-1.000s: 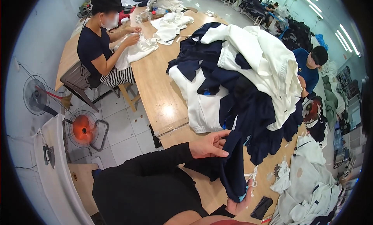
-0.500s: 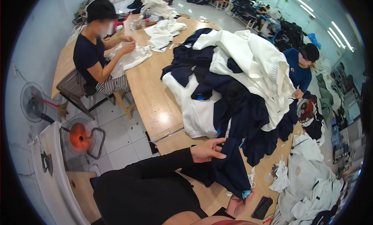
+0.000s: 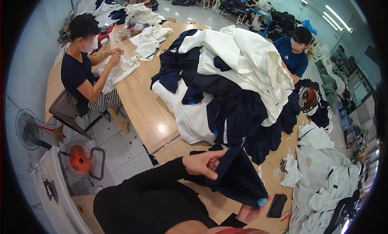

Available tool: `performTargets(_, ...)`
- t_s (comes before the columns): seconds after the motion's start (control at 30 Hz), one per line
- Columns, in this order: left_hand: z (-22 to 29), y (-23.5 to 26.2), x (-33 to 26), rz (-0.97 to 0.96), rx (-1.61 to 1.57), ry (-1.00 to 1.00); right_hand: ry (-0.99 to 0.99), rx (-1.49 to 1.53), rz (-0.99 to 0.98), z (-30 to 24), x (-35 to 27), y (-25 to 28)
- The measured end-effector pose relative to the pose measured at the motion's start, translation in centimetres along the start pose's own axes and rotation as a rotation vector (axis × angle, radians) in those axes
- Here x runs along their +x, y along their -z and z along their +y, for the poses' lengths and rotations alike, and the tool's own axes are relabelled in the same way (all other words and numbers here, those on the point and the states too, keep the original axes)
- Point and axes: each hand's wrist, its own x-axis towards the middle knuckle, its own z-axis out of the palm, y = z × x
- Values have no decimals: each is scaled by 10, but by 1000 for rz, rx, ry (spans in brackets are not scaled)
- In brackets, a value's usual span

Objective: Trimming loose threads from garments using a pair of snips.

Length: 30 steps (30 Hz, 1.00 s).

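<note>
A dark navy garment piece (image 3: 239, 175) is stretched between my hands, low over the table's near edge. My left hand (image 3: 204, 163) is closed on its upper left edge, thumb in front and fingers curled. Lower right, my right hand (image 3: 251, 213) grips the bottom corner, where a bit of light blue (image 3: 262, 202) shows; its fingers are partly hidden. Just beyond the piece rises a large heap of navy and white garments (image 3: 226, 84). Beside my right hand lie a black phone-like rectangle (image 3: 277, 205) and a small red tool (image 3: 285, 216).
Pale garments (image 3: 323, 181) are piled on the right. A person (image 3: 87, 68) sits at the left, handling white cloth (image 3: 121, 70) on the wooden table (image 3: 141, 100). Another person (image 3: 294, 52) is behind the heap. Floor fans (image 3: 81, 158) stand at the left.
My view has turned, so the surroundings sit further left and the right-hand person's head is now raised. The navy piece is spread wider, and my left hand has shifted left and down.
</note>
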Motion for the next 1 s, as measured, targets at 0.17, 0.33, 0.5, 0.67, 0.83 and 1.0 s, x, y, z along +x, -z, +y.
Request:
performTargets(0.17,20,-25,6,-241,-21,103,73,-46,-48,0,3,33)
performTargets(0.33,-11,32,31,128,-9,58,-27,-44,-55,13,7,38)
performTargets(0.5,-25,48,-17,305,31,-41,-134,-65,-22,42,-6,5)
performTargets(0.67,-16,39,-28,233,87,-42,-148,-61,52,45,-1,-7)
performTargets(0.83,-18,37,-23,-3,-163,51,-103,-76,-4,29,12,-11)
performTargets(1.0,-30,29,-6,101,-211,27,-100,-131,-53,24,10,-12)
